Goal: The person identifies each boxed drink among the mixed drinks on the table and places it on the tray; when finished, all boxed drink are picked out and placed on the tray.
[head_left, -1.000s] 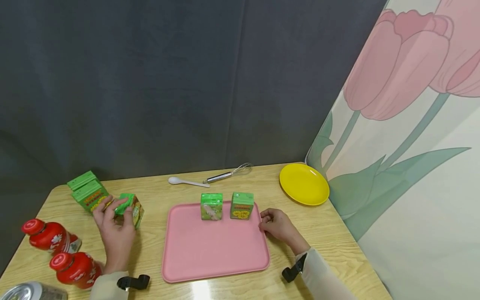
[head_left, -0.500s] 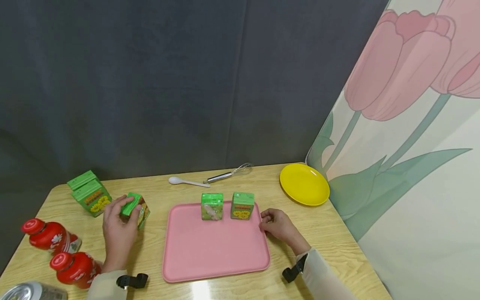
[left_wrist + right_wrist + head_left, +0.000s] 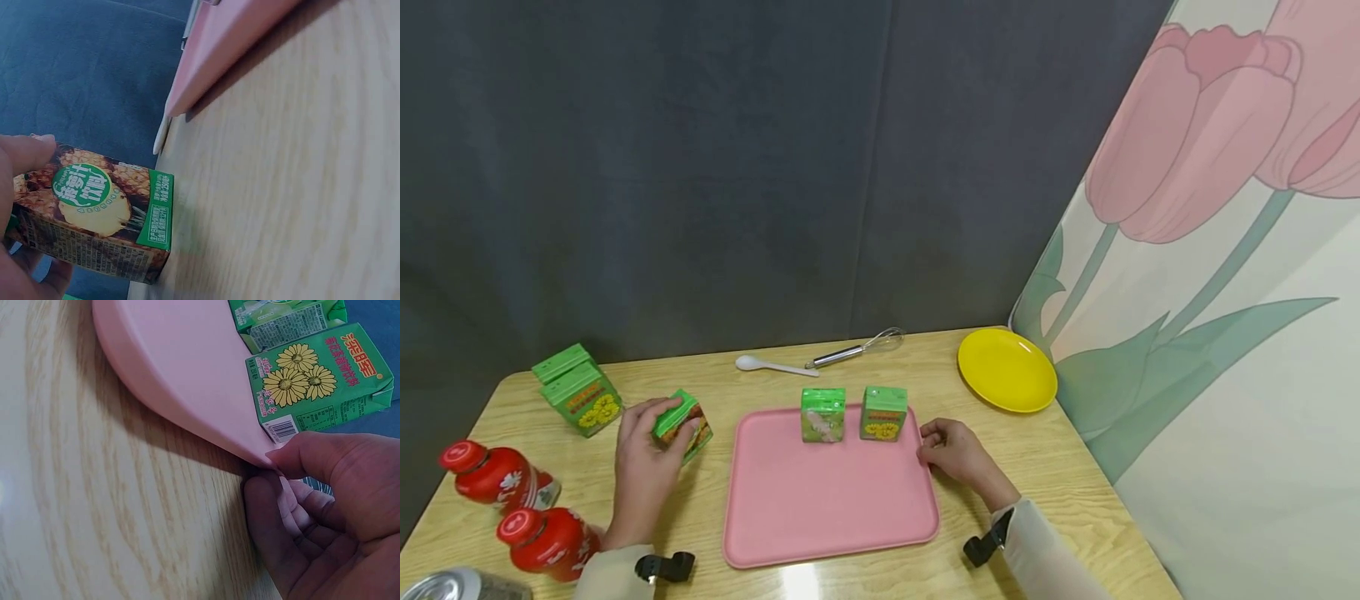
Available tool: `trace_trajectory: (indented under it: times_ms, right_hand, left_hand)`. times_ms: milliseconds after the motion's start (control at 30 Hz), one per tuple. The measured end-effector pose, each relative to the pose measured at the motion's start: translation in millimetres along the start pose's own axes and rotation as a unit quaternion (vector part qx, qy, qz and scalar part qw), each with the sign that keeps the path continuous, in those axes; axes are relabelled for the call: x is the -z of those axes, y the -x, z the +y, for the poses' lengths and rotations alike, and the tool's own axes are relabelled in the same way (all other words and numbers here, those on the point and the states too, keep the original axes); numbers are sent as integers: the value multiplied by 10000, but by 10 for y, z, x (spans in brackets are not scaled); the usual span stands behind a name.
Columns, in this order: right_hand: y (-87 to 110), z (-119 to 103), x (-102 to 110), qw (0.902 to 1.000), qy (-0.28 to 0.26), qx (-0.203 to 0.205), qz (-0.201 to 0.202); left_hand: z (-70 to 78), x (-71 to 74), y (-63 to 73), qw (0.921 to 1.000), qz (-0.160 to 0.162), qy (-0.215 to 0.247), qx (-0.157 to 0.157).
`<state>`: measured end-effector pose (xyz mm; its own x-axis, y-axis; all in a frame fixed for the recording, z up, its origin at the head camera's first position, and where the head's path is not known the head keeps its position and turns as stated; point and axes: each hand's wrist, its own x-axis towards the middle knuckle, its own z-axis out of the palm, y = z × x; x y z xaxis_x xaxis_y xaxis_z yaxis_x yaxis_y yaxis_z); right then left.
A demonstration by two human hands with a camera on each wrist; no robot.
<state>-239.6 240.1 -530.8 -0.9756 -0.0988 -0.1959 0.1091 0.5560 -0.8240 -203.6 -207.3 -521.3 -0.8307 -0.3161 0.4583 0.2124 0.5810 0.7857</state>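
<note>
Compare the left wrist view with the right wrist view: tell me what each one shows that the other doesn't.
Only the left wrist view: the left hand gripping the pineapple carton, and part of the white spoon beyond the tray.

Only the right wrist view: the right hand pinching the tray's rim, plus two clearly recognisable cartons on the tray, the flower-printed carton and a second green carton, partly cropped.

Both: the pink tray, the wood-grain table and the dark curtain.

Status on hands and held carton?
Left hand grips pineapple carton, left of tray. Right hand pinches tray's right rim. Nothing visible between pineapple carton and tray.
</note>
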Motion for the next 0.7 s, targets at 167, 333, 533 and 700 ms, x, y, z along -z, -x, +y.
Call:
trace_trajectory:
  times_ms: [167, 333, 533, 700]
  right_hand:
    - [0, 20, 0, 10000, -1, 33, -44]
    - [-18, 22, 8, 9999, 55, 86, -13]
    - [-16, 20, 8, 9999, 81, 93, 18]
    - [-11, 3, 8, 9999, 119, 15, 25]
  left_hand:
    - [-29, 15, -10, 9991, -9, -225, -350]
    - [-32, 19, -41, 9968, -142, -105, -774]
    - [65, -15, -115, 9969, -577, 103, -520]
    - [166, -58, -196, 9932, -1056, 445, -209]
